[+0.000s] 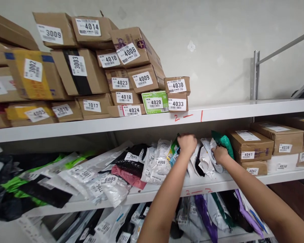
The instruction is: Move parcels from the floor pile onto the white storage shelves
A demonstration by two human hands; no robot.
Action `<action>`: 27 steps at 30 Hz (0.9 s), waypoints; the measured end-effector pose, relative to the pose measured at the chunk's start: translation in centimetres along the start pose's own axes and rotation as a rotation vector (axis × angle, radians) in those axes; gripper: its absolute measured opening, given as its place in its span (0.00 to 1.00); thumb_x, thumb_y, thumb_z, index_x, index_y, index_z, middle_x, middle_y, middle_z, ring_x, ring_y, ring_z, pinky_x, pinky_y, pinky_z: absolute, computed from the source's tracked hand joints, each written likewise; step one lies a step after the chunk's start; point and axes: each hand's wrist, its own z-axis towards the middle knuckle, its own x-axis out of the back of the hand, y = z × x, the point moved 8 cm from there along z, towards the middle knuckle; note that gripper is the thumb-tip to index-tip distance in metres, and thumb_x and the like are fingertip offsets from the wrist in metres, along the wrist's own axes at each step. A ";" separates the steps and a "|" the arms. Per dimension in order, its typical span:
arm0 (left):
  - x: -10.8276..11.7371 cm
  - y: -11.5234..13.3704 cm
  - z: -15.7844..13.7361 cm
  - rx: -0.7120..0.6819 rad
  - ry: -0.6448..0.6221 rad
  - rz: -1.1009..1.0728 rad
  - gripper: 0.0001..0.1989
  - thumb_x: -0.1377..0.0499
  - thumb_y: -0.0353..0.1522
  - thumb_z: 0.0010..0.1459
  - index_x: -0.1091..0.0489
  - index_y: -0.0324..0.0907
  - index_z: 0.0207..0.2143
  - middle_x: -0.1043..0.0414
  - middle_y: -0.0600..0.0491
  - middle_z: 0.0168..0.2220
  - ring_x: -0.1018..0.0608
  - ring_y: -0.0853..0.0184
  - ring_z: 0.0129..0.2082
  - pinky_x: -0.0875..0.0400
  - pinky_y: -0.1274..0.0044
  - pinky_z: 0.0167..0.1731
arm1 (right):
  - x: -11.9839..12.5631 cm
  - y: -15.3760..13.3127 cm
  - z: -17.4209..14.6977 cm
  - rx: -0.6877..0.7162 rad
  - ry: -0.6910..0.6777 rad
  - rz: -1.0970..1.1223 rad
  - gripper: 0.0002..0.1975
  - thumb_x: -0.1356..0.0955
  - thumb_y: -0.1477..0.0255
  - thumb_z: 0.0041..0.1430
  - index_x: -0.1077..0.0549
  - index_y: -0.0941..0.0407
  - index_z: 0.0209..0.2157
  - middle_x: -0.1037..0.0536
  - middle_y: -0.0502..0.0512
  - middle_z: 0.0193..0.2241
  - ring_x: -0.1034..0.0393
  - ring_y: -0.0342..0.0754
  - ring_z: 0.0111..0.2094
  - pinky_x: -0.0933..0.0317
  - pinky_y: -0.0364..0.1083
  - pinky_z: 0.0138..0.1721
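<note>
Both hands reach into a row of upright parcel bags on the middle shelf. My left hand [187,144] is closed over the top of the row, next to a green and blue packet [174,153]; its fingertips are hidden, so what it grips cannot be made out. To the right, my right hand [220,155] is closed on a white parcel bag [213,146], its fingers partly hidden. Behind that hand stands a shiny green parcel bag [224,141]. Between the hands, more white bags [205,158] lean side by side.
Labelled cardboard boxes [81,72] are stacked on the upper shelf [152,119]. Boxes [250,145] stand right of the bags. More bags [108,187] lie left on the middle shelf [218,187], its front edge below my hands. Purple, black and grey bags [205,216] fill the lower shelf.
</note>
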 end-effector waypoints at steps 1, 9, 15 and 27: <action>0.5 -2.5 0.2 0.086 -0.009 0.031 0.22 0.51 0.32 0.65 0.25 0.39 0.56 0.24 0.35 0.56 0.26 0.44 0.59 0.34 0.54 0.56 | 0.0 0.1 -0.4 0.003 -0.018 -0.004 0.35 0.23 0.83 0.44 0.26 0.60 0.57 0.23 0.74 0.54 0.26 0.62 0.55 0.31 0.51 0.49; -1.2 -9.6 -0.7 0.110 -0.135 0.094 0.27 0.46 0.26 0.60 0.30 0.44 0.62 0.26 0.41 0.60 0.23 0.54 0.57 0.28 0.70 0.52 | 1.0 -1.3 -4.4 0.045 0.275 0.262 0.29 0.43 0.56 0.72 0.37 0.55 0.67 0.35 0.70 0.66 0.36 0.64 0.62 0.40 0.56 0.58; -2.0 -8.4 -1.3 0.064 -0.169 0.085 0.25 0.48 0.23 0.63 0.29 0.44 0.60 0.24 0.42 0.58 0.23 0.56 0.57 0.28 0.68 0.54 | -0.7 -1.9 -5.0 0.019 0.343 0.284 0.32 0.31 0.53 0.62 0.29 0.53 0.63 0.35 0.69 0.66 0.43 0.73 0.64 0.45 0.63 0.59; -0.2 -8.7 -3.0 0.076 -0.162 0.033 0.27 0.45 0.26 0.61 0.30 0.43 0.62 0.28 0.39 0.61 0.24 0.52 0.59 0.29 0.68 0.55 | -1.8 -1.3 -5.6 0.062 0.433 0.450 0.33 0.30 0.57 0.60 0.31 0.60 0.62 0.33 0.72 0.63 0.45 0.70 0.66 0.48 0.65 0.64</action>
